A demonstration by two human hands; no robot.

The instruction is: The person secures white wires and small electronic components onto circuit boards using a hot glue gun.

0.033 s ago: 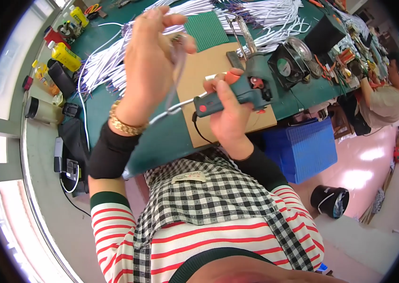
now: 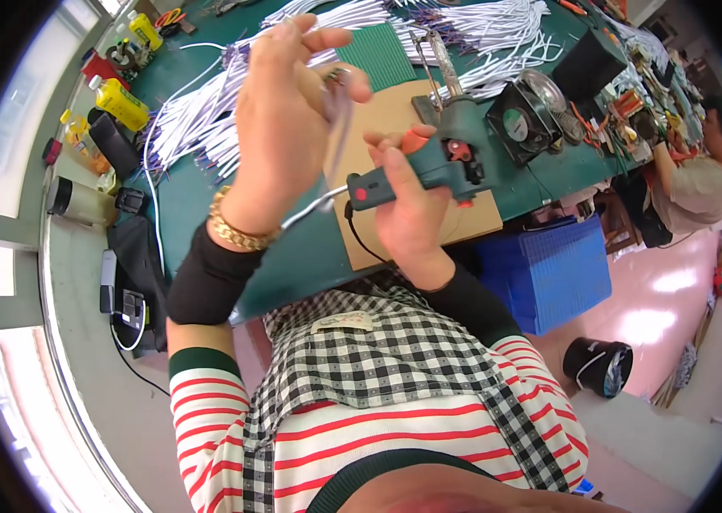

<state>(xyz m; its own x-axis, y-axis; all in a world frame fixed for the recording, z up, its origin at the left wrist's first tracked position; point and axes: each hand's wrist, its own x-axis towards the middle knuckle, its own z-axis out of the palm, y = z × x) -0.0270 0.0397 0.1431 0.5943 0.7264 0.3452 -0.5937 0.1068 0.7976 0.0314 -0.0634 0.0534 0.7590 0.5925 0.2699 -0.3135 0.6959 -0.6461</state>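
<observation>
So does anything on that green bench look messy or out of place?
Nothing looks broken or spilled. The white wires sprawl loosely across the green bench rather than in tidy bundles. The right hand grips a green soldering gun; the left hand pinches a thin wire.

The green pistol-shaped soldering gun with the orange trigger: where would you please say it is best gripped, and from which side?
Grip the green pistol-shaped soldering gun by its long handle end, wrapping from below and the right, as the right hand does. The handle slants down-left, a finger reaches the orange trigger, and the metal tip points away. The left hand holds a thin white wire.
</observation>
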